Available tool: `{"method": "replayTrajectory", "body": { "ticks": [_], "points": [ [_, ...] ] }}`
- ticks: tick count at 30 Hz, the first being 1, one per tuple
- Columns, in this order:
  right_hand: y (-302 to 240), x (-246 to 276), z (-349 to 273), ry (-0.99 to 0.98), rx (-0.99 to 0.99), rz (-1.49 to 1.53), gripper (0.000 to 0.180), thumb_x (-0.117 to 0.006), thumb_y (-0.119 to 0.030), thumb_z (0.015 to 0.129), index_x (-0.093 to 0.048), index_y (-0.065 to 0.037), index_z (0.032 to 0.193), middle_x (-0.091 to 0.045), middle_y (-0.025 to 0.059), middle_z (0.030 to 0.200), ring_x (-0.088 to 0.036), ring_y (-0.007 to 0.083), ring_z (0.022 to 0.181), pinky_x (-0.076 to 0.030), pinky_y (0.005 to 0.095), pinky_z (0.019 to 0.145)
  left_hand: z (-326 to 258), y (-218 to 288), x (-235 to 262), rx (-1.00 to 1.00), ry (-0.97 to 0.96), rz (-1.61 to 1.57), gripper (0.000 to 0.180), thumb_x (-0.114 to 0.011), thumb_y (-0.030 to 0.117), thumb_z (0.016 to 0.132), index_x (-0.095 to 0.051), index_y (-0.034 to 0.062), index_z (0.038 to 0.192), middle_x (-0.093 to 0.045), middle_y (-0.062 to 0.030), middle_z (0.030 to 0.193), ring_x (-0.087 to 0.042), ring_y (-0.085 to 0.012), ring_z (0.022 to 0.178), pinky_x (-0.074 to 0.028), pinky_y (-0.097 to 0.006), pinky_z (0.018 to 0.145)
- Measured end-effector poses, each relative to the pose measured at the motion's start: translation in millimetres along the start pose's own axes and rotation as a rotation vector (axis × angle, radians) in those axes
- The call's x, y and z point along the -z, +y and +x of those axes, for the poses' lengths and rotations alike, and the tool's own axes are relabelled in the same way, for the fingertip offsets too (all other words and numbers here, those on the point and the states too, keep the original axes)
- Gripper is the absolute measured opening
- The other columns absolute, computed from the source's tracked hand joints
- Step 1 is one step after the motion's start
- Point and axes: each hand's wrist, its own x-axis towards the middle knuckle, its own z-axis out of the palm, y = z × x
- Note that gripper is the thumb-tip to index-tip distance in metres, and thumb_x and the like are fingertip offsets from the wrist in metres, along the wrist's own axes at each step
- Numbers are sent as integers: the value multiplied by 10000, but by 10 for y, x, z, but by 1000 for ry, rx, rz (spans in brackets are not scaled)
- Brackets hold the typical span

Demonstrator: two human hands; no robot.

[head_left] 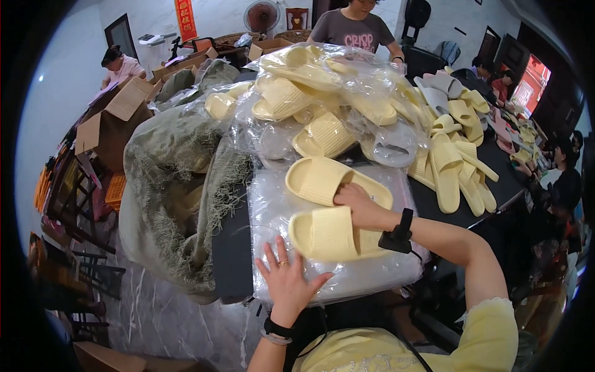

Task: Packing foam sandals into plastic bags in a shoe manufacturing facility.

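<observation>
- Left hand (286, 280) flat, fingers spread wide, palm down on the stack of clear plastic bags (273, 204) at the near edge – pressing, not gripping anything.
- Right hand (358, 204) comes in from the right, curled over the near slipper (325, 234), pale yellow w/ ribbed strap; fingers on its upper edge, thumb side hidden, so how firmly it's closed I can't tell.
- Second yellow slipper (322, 178) just behind, touching the right hand's knuckles; both lie on the bag stack.
- Black strap device on the right wrist, dark band on the left.
- Bag stack sits on a dark table (230, 248), centre frame, close to the person's body.
- Behind: heap of bagged yellow slippers (310, 105) in crinkled clear wrap.
- Right of that: loose yellow slippers (455, 167) piled on the table, a few grey ones further back.
- Left: frayed green-grey sack (170, 186) slumped beside the table, cardboard boxes (114, 118) past it.
- Other ppl at work across the table & along the right side.
</observation>
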Motion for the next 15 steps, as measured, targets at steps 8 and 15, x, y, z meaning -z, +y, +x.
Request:
{"method": "replayTrajectory", "body": {
  "ticks": [8, 15],
  "points": [
    [-518, 673, 17, 1, -325, 674, 278, -614, -147, 783, -593, -20, 1029, -653, 100, 912, -602, 135, 837, -460, 268, 745, -128, 21, -50, 58, -59, 23, 756, -568, 600, 715, -453, 97, 1268, -305, -241, 1358, -192, -495, 1263, -138, -648, 967],
    [-763, -445, 224, -137, 162, 512, 166, -592, -147, 747, -552, -7, 828, -595, 175, 794, -569, 345, 807, -452, 379, 711, -436, -214, -728, 21, 64, -752, 685, -615, 499, 724, -446, 118, 1268, -421, -125, 1305, -335, -327, 1233, -173, -670, 938]
  ]
}}
